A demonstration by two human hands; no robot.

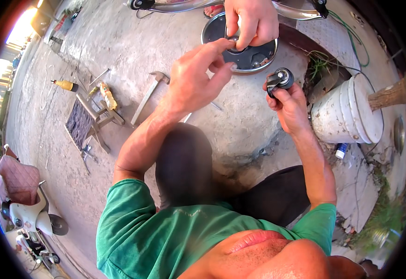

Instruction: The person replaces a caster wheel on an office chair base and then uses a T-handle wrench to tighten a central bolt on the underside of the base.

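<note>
I count one round dark metal wheel hub plate (251,56) at the upper middle of the frame, one small black cylindrical part (281,79) just right of it, one white plastic bucket (347,111) at the right, and one metal hammer (148,95) left of centre. My left hand (196,79) reaches out with fingers loosely spread, index fingertip touching the plate's centre. My right hand (289,104) pinches the black part between thumb and fingers. Another person's hand (251,21) comes from the top edge, fingers curled onto the plate, which lies flat on the concrete ground (133,42).
</note>
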